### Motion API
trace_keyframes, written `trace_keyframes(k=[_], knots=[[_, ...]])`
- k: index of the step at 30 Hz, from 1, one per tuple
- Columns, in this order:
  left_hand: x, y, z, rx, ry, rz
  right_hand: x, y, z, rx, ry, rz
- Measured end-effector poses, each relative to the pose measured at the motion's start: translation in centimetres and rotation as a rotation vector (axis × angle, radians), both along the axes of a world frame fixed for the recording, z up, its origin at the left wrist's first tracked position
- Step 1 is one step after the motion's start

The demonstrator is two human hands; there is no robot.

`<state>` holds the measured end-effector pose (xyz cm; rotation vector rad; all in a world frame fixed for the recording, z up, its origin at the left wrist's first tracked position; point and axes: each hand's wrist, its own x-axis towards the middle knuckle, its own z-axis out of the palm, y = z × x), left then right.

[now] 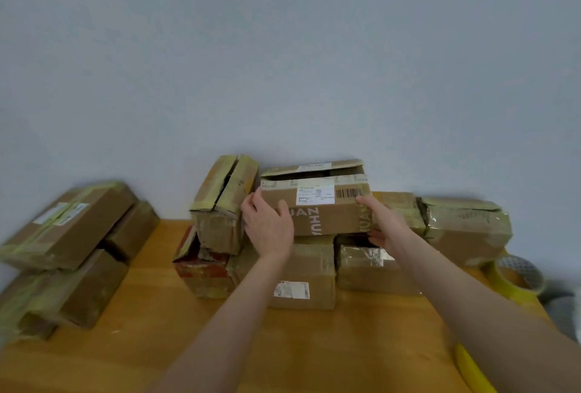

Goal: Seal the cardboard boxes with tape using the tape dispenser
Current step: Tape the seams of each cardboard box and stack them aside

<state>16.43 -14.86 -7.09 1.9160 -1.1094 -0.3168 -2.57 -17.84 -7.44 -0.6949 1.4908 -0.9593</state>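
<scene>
**Head view: open box held at both ends on the rear stack.**
The box (317, 204) lies long axis crosswise. Its left end is gripped by the left hand (267, 226) and its right end by the right hand (383, 223), fingers curled round it. The tape dispenser (515, 279) rests on the surface (345, 345), well apart, nearer the right hand.

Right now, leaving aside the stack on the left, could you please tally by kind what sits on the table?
Cardboard boxes: 7, including the barcode-labelled box gripped by the left hand and right hand
Yellow tape roll: 1
Yellow object at the near edge, kind unclear: 1
Total: 9
</scene>
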Motion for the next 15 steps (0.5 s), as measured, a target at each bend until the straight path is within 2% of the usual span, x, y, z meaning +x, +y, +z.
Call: trace_keyframes(k=[4, 5, 11, 15], knots=[[-1.4, 0.3, 1.2, 0.05, 0.463, -0.012, -4.8, 3.0, 0.9, -0.061, 0.009, 0.1], [-2.1, 0.8, 1.5, 0.054, 0.506, -0.039, -5.9, 3.9, 1.1, -0.083, 0.041, 0.131], [-7.5, 5.5, 2.3, -0.11, 0.457, -0.117, -11.6, 8.2, 2.0, -0.318, 0.327, 0.096], [-10.7, 10.5, 1.5, -0.136, 0.361, -0.118, -15.0, 12.5, 1.3, -0.379, 0.496, 0.174]])
